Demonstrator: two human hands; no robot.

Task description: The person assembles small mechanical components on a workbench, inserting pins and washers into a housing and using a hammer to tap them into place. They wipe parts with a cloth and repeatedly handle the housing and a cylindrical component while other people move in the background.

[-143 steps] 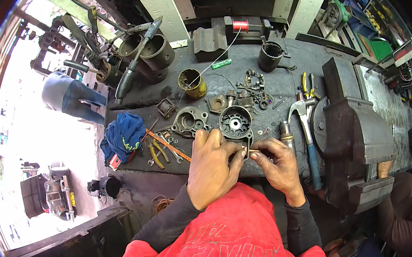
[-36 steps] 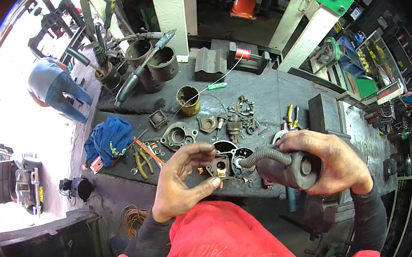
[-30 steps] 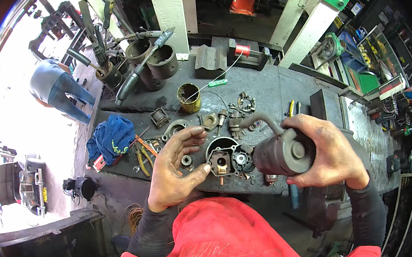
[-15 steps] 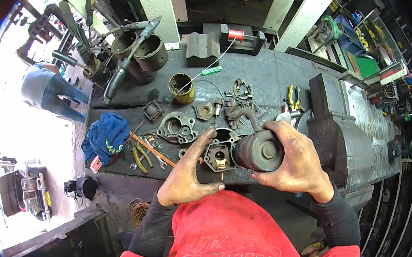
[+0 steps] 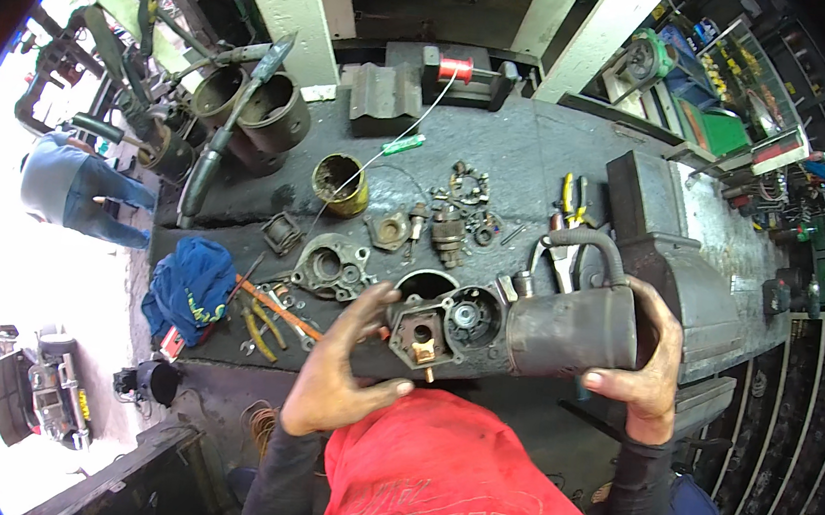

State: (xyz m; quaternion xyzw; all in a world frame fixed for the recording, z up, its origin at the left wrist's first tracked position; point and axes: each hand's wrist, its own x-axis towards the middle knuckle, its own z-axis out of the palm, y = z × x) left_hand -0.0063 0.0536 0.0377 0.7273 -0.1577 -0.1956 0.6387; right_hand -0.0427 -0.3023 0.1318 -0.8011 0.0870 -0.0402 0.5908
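My right hand (image 5: 647, 368) wraps the end of a dark metal cylinder, probably a motor body (image 5: 573, 335), with a thick ribbed cable (image 5: 590, 238) curving from its top. The cylinder lies sideways at the right of a grey cast housing (image 5: 440, 333). In the housing's round opening sits a ringed metal part (image 5: 468, 316); a brass-coloured fitting (image 5: 425, 349) shows at its front. My left hand (image 5: 341, 366) is open at the housing's left, fingers and thumb apart; whether a fingertip touches it I cannot tell. Left of it rests another cast cover (image 5: 331, 267).
Pliers (image 5: 259, 330), an orange strip (image 5: 277, 306) and a blue cloth (image 5: 191, 280) lie left. Behind are a yellow can (image 5: 342, 186), small metal parts (image 5: 447, 233) and more pliers (image 5: 571, 204). A dark metal block (image 5: 676, 285) stands right. Another person (image 5: 83, 185) bends over far left.
The cylinder has swung right and tipped from end-up to sideways, uncovering the housing's round opening. My right hand moved right with it. The view has shifted slightly.
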